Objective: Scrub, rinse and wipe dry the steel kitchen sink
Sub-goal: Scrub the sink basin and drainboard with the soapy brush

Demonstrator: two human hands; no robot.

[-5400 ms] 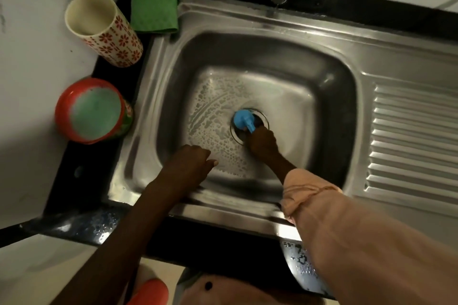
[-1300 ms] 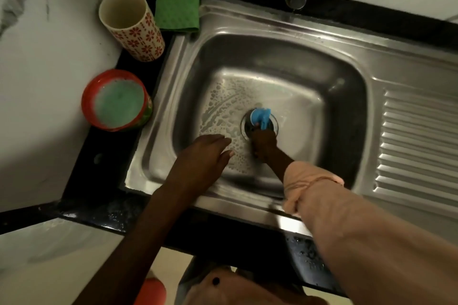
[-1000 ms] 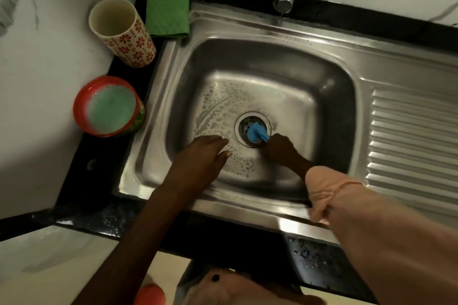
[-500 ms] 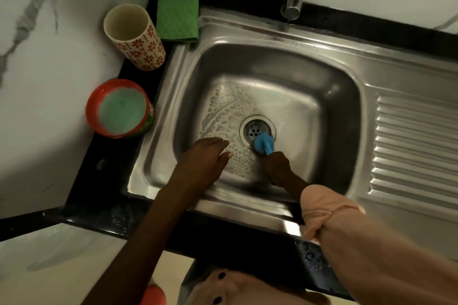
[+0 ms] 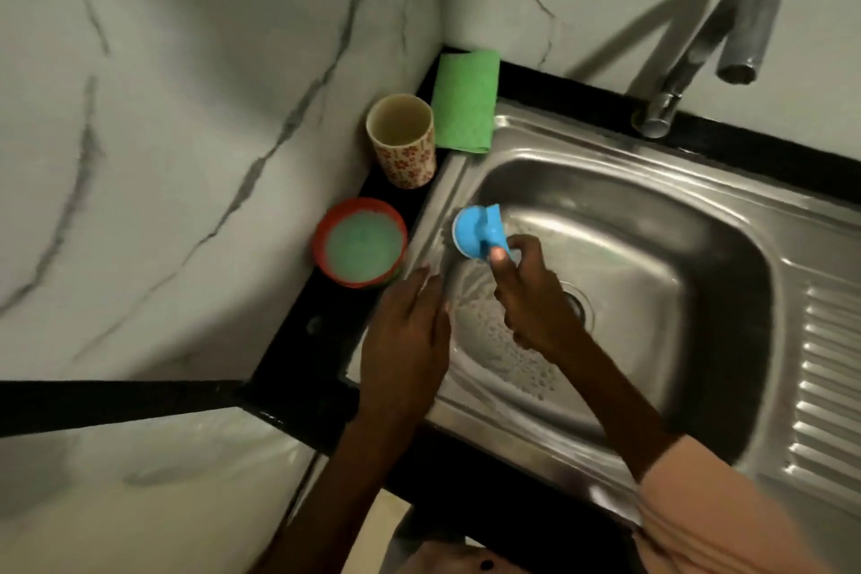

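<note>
The steel sink (image 5: 689,210) fills the right of the head view, with soapy foam across the left part of its floor and the drain (image 5: 580,303) partly behind my wrist. My right hand (image 5: 526,289) grips the handle of a round blue scrubber (image 5: 473,231), held up near the basin's left wall; whether it touches the steel I cannot tell. My left hand (image 5: 410,331) lies with straight fingers over the sink's front-left rim, holding nothing.
A red bowl of green soapy liquid (image 5: 361,245) and a flowered cup (image 5: 403,140) stand on the black counter left of the sink. A folded green cloth (image 5: 466,100) lies in the back corner. The tap (image 5: 699,47) arches over the back rim. The ribbed drainboard (image 5: 829,387) is at right.
My right hand has carried the blue scrubber from the drain up to the basin's left wall. My left hand shifted left onto the rim. The view swung left, showing more wall.
</note>
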